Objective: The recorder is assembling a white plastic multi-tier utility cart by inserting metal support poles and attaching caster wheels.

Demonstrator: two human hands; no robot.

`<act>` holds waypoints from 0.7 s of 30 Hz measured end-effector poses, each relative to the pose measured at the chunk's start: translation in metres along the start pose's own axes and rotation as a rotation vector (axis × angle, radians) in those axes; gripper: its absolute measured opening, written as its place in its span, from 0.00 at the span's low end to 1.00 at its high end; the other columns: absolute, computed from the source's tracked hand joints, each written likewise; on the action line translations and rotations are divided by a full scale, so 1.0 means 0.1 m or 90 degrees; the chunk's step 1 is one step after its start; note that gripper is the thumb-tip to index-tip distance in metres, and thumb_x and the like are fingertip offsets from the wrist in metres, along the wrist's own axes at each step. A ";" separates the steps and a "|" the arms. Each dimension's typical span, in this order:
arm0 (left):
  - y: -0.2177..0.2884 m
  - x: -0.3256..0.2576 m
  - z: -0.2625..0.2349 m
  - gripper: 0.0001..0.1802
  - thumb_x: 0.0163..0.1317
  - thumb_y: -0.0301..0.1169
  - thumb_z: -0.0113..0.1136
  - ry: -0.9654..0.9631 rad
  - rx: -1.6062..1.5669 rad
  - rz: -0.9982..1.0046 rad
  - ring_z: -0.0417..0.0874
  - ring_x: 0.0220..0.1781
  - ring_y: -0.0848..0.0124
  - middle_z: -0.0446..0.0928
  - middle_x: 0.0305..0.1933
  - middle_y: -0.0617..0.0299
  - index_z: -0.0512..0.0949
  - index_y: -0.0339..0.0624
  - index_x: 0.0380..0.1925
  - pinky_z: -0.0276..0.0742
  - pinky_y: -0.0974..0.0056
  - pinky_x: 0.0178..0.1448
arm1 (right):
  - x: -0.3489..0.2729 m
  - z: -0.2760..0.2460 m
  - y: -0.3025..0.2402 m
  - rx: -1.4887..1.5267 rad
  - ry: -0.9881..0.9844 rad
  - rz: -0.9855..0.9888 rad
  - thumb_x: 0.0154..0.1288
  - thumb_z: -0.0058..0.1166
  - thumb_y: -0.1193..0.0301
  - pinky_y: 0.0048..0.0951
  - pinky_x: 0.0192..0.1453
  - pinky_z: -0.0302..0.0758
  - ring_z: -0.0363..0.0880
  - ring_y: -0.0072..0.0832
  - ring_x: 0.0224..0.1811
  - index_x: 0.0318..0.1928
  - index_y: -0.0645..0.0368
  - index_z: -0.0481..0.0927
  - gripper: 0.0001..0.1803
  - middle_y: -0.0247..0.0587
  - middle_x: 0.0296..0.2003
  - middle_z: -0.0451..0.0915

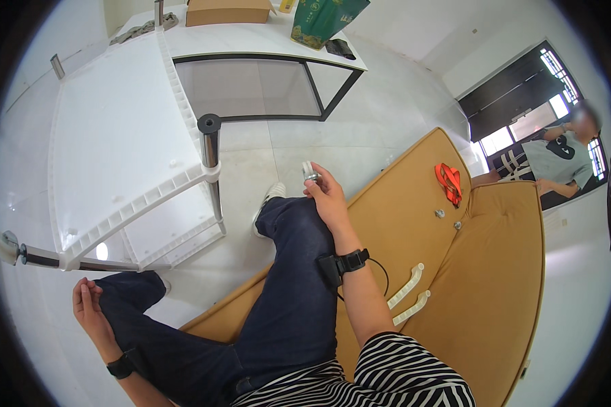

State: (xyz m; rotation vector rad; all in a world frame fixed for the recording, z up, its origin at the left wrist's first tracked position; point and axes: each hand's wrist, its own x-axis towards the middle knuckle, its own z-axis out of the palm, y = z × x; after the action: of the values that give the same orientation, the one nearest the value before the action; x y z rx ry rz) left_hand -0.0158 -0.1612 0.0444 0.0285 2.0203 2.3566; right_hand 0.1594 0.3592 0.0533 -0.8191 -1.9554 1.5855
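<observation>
Right hand (pixel 329 197) on knee, grip pinching small upright silvery cylinder (pixel 311 175); left hand (pixel 88 305) loosely spread.

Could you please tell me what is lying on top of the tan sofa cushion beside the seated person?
On the sofa cushion lie orange scissors, two small metal fittings and two white plastic strips. The person's legs hide whatever lies under them.

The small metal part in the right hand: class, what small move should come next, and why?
Probably carrying the small metal part across to the white shelf unit. The right hand pinches it above the knee, apart from the unit's metal post, while the left hand rests empty.
</observation>
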 end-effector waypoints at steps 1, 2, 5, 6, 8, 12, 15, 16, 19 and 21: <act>0.02 -0.01 0.01 0.12 0.69 0.30 0.49 0.014 0.004 -0.002 0.75 0.38 0.75 0.75 0.38 0.60 0.74 0.33 0.46 0.75 0.71 0.49 | 0.01 0.01 0.01 -0.003 -0.001 0.003 0.63 0.52 0.72 0.22 0.39 0.73 0.76 0.21 0.32 0.60 0.57 0.69 0.24 0.36 0.31 0.75; 0.03 -0.01 0.02 0.12 0.69 0.30 0.49 0.017 0.006 -0.001 0.75 0.38 0.75 0.75 0.38 0.60 0.74 0.33 0.46 0.75 0.71 0.49 | 0.01 0.02 0.01 -0.005 -0.003 0.005 0.63 0.52 0.72 0.22 0.39 0.73 0.76 0.22 0.32 0.60 0.57 0.69 0.24 0.36 0.31 0.75; 0.08 -0.05 0.06 0.11 0.68 0.30 0.50 -0.023 0.098 0.000 0.76 0.37 0.75 0.76 0.35 0.60 0.74 0.33 0.43 0.73 0.71 0.46 | 0.02 0.01 0.01 -0.002 -0.010 0.001 0.63 0.52 0.72 0.22 0.39 0.73 0.76 0.22 0.32 0.60 0.58 0.69 0.24 0.36 0.32 0.76; 0.13 -0.08 0.11 0.11 0.67 0.30 0.51 -0.065 0.162 0.004 0.76 0.36 0.75 0.76 0.34 0.60 0.75 0.32 0.41 0.72 0.71 0.44 | 0.01 0.00 -0.02 0.009 -0.020 0.002 0.63 0.52 0.72 0.22 0.39 0.73 0.76 0.22 0.32 0.60 0.58 0.69 0.24 0.36 0.32 0.76; 0.29 -0.17 0.39 0.09 0.66 0.28 0.51 -0.215 0.214 -0.077 0.76 0.35 0.74 0.77 0.31 0.60 0.76 0.32 0.38 0.72 0.71 0.43 | -0.03 -0.01 -0.18 0.075 -0.018 0.037 0.64 0.51 0.73 0.22 0.41 0.73 0.77 0.23 0.34 0.61 0.59 0.67 0.25 0.37 0.33 0.76; 0.53 -0.51 0.92 0.06 0.60 0.22 0.57 -0.329 0.361 -0.103 0.80 0.34 0.77 0.79 0.31 0.61 0.77 0.33 0.37 0.73 0.74 0.41 | -0.36 0.23 -0.75 0.132 -0.215 0.084 0.65 0.50 0.74 0.24 0.42 0.74 0.76 0.23 0.34 0.62 0.61 0.65 0.25 0.42 0.37 0.78; 0.68 -0.71 1.42 0.21 0.54 0.19 0.62 -0.325 0.200 -0.101 0.79 0.41 0.75 0.76 0.44 0.57 0.72 0.34 0.50 0.74 0.73 0.47 | -0.70 0.62 -1.10 0.153 -0.519 0.105 0.66 0.49 0.71 0.22 0.40 0.72 0.76 0.21 0.34 0.59 0.60 0.63 0.22 0.37 0.33 0.76; 0.78 -0.76 1.59 0.21 0.54 0.19 0.62 -0.321 0.208 -0.097 0.79 0.41 0.75 0.76 0.44 0.57 0.72 0.34 0.50 0.74 0.73 0.47 | -0.77 0.77 -1.17 0.148 -0.599 0.100 0.67 0.48 0.71 0.22 0.39 0.71 0.75 0.21 0.34 0.57 0.60 0.63 0.21 0.37 0.33 0.76; 0.96 -0.76 1.82 0.24 0.53 0.16 0.60 -0.330 0.148 -0.013 0.76 0.44 0.74 0.74 0.44 0.58 0.71 0.35 0.52 0.73 0.71 0.47 | -0.89 1.18 -1.26 0.225 -0.729 0.115 0.68 0.46 0.69 0.22 0.37 0.71 0.76 0.21 0.32 0.54 0.62 0.63 0.17 0.38 0.31 0.76; 0.96 -0.66 1.86 0.24 0.50 0.15 0.63 -0.453 0.302 0.172 0.76 0.42 0.75 0.74 0.43 0.59 0.73 0.35 0.49 0.72 0.73 0.45 | -0.86 1.29 -1.31 0.242 -0.737 0.118 0.68 0.46 0.69 0.24 0.36 0.72 0.76 0.22 0.31 0.53 0.63 0.64 0.17 0.39 0.31 0.77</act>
State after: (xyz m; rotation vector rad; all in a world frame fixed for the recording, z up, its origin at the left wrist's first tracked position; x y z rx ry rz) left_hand 0.0561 0.0051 0.1684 1.0363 2.1755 1.5445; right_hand 0.1102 0.1908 0.1551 0.1857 -2.1043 2.8119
